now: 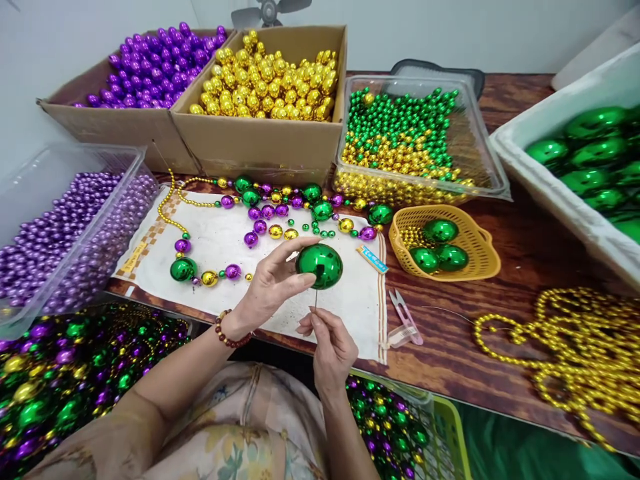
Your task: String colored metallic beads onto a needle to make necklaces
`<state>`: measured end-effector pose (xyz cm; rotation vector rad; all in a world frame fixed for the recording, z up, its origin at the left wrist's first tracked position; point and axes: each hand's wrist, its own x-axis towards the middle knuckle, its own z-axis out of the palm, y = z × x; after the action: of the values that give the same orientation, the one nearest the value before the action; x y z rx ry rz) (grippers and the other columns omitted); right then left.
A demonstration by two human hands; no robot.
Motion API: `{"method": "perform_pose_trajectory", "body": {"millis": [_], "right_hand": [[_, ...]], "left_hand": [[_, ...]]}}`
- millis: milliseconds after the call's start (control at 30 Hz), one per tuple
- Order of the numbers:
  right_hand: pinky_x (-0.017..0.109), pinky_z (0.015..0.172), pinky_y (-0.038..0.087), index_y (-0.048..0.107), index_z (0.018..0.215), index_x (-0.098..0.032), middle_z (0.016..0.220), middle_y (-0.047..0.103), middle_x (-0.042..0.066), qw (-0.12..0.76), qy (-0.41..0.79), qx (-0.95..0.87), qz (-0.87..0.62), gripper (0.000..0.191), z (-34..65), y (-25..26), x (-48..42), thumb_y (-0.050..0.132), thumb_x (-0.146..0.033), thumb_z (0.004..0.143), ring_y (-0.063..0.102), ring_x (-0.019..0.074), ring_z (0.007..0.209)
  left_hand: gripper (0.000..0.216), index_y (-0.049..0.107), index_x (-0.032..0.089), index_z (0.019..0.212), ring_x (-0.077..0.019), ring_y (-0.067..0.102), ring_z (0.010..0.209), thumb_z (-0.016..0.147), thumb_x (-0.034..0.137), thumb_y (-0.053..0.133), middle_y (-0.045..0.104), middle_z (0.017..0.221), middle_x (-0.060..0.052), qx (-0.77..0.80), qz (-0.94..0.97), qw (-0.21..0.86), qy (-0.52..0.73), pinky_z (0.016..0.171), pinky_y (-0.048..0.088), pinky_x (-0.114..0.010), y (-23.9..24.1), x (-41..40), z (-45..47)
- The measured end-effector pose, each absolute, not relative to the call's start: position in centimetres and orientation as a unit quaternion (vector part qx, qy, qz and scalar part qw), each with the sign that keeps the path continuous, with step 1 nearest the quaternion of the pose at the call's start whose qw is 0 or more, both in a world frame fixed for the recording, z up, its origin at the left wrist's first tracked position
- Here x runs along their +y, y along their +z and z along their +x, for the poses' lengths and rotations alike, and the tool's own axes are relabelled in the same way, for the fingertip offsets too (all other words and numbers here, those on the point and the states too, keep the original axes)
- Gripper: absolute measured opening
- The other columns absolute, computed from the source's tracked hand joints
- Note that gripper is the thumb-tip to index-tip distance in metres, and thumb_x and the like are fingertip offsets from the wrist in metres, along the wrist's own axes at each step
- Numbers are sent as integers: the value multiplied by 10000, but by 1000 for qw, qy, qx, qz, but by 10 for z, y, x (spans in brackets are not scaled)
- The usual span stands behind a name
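Between the thumb and fingers of my left hand is a large shiny green ball, held up over the white cloth. Below it, my right hand pinches a thin needle that points upward and meets the ball's underside. Whether the tip is inside the ball I cannot tell. A strand of green, purple and gold beads lies on the cloth, partly behind my left hand. Loose purple beads, gold beads and small green beads sit beyond the ball.
Cardboard boxes of purple balls and gold balls stand behind. Plastic bins and a foam box flank the table. At right are a yellow basket, thread snips and gold bead strings.
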<state>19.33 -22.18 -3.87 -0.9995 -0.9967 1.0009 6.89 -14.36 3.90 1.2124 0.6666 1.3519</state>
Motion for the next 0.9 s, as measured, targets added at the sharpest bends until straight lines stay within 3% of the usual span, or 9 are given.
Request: {"method": "perform_pose_trajectory", "body": {"millis": [267, 533, 733, 900], "right_hand": [[231, 540, 553, 750, 1064, -242, 758, 724, -9, 646, 421, -480, -420, 227, 196, -43, -223, 596, -117, 955, 662, 104, 576], [255, 540, 539, 756, 1001, -234, 711, 693, -19, 642, 418, -480, -427, 185, 202, -40, -219, 603, -146, 948, 642, 111, 547], [268, 533, 524, 737, 976, -223, 716, 689, -5, 646, 430, -462, -429, 164, 199, -38, -225, 584, -165, 963, 642, 125, 546], [261, 520, 525, 726, 960, -207, 705, 680, -5, 643, 440, -447, -440, 137, 197, -39, -228, 590, -198, 966, 627, 120, 529]], "left_hand": [[420, 656, 344, 1300, -159, 642, 1003, 885, 325, 717, 631, 1320, -44, 258, 543, 554, 576, 877, 559, -278, 44, -144, 67], [446, 671, 303, 1269, -219, 622, 1130, 835, 341, 765, 644, 1253, -71, 286, 564, 525, 570, 961, 543, -323, 53, -152, 62], [433, 675, 327, 1256, -208, 651, 1042, 834, 385, 758, 666, 1226, -57, 277, 514, 573, 575, 900, 568, -331, 50, -150, 62], [420, 687, 312, 1211, -215, 627, 1101, 810, 395, 782, 640, 1301, -64, 292, 456, 620, 568, 945, 556, -353, 48, -145, 61]]}}
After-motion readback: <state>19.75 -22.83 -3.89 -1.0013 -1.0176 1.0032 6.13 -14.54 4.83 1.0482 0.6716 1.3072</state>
